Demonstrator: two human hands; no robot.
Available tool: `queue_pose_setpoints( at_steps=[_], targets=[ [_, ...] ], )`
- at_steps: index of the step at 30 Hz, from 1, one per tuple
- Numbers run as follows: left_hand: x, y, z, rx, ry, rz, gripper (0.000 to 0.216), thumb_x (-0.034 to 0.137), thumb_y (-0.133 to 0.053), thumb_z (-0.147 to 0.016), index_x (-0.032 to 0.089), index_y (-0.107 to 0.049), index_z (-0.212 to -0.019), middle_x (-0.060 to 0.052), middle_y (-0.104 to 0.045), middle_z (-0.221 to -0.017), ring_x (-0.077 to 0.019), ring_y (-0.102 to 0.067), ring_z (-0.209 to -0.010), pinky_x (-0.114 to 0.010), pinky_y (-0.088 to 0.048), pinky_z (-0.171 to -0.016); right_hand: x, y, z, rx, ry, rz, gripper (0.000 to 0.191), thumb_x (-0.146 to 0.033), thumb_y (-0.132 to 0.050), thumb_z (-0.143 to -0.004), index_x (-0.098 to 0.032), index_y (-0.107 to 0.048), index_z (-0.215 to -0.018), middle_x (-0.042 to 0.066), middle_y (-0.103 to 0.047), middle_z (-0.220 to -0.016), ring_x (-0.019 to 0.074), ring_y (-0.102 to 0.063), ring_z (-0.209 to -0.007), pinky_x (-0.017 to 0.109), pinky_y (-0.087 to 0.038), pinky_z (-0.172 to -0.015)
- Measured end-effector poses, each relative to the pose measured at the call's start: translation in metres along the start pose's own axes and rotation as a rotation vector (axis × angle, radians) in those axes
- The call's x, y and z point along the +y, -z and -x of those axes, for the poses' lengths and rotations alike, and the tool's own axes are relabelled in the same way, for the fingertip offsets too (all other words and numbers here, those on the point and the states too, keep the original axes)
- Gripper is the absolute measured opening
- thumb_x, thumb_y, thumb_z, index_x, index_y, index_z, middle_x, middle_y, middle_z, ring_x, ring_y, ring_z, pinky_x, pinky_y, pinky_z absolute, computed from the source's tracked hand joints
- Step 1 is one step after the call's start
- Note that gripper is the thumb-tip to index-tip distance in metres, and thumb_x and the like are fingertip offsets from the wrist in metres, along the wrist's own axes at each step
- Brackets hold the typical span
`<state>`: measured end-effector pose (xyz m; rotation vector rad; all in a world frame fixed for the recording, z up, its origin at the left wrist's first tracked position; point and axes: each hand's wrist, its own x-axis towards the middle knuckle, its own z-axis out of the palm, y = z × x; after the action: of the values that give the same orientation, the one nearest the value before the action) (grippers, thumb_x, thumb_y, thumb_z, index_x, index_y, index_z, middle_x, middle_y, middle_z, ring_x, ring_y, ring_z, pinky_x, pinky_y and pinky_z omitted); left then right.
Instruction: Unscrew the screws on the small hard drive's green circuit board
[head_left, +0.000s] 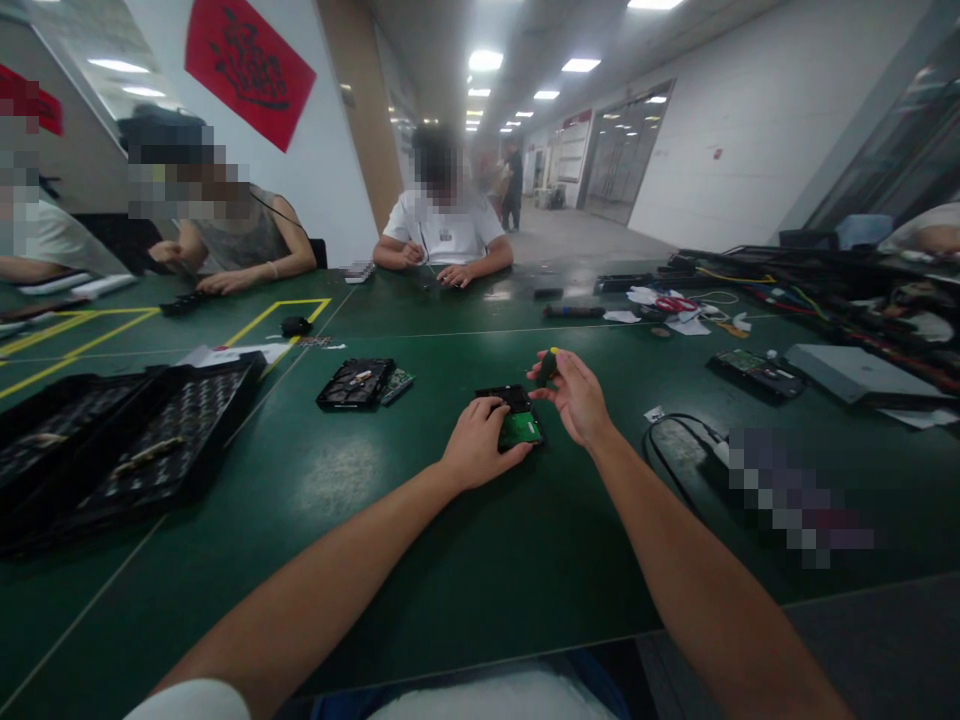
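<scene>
My left hand (484, 445) lies over a hard drive (523, 429) on the green table, thumb along its near edge and fingers across its left side. The drive's green circuit board faces up, with a black part at its far end; my fingers cover some of it. Just right of the drive and above it, my right hand (574, 395) grips a small screwdriver (549, 366) by its dark handle with a yellow end. Its tip seems to point left, apart from the drive, though it is too small to see well.
To the left lie a black opened drive (355, 384), a small circuit board (397, 386) and black trays (127, 440). On the right are another drive (756, 374), a silver box (862, 372), a cable (660, 455) and a cable pile (825, 290). Several people sit around the table.
</scene>
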<state>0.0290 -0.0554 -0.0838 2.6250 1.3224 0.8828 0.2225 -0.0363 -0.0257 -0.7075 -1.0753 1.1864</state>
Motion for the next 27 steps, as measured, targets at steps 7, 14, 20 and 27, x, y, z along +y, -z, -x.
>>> queue_pose_setpoints(
  at_steps=[7,14,20,27],
  targets=[
    [-0.0011,-0.0006,0.0007,0.0,0.002,0.002,0.066,0.064,-0.066,-0.086,0.018,-0.063,-0.132,-0.016,-0.059,-0.136,-0.0355,-0.052,-0.13,-0.054,-0.045,-0.114,0.0021,0.0009,0.0003,0.005,-0.001,0.057,0.042,-0.062,-0.076,-0.083,-0.028,-0.063,-0.104,-0.001,-0.071,-0.091,0.017,-0.07,-0.088,0.025,-0.061,-0.063],
    [-0.0033,-0.0036,0.0008,0.008,-0.005,-0.009,0.067,0.065,-0.065,-0.086,0.016,-0.063,-0.132,-0.016,-0.058,-0.136,-0.0351,-0.053,-0.13,-0.053,-0.045,-0.114,-0.001,0.0018,0.0006,-0.019,-0.001,0.015,0.039,-0.061,-0.073,-0.086,-0.028,-0.063,-0.103,0.001,-0.071,-0.098,0.0199,-0.071,-0.095,0.027,-0.062,-0.062],
    [-0.0045,-0.0044,0.0008,0.008,-0.006,0.003,0.065,0.065,-0.066,-0.085,0.019,-0.064,-0.13,-0.016,-0.059,-0.135,-0.0359,-0.053,-0.129,-0.054,-0.045,-0.113,-0.0006,0.0024,-0.0006,-0.003,-0.021,0.004,0.042,-0.063,-0.073,-0.085,-0.027,-0.066,-0.106,0.001,-0.069,-0.095,0.0192,-0.071,-0.092,0.022,-0.058,-0.053],
    [-0.0021,-0.0011,0.0011,0.005,-0.012,0.002,0.066,0.065,-0.065,-0.086,0.018,-0.063,-0.132,-0.016,-0.059,-0.135,-0.035,-0.053,-0.13,-0.052,-0.045,-0.114,0.0021,0.0004,0.0008,-0.004,-0.005,0.036,0.04,-0.058,-0.08,-0.082,-0.027,-0.064,-0.102,-0.001,-0.069,-0.092,0.0163,-0.07,-0.088,0.025,-0.063,-0.064]
  ],
)
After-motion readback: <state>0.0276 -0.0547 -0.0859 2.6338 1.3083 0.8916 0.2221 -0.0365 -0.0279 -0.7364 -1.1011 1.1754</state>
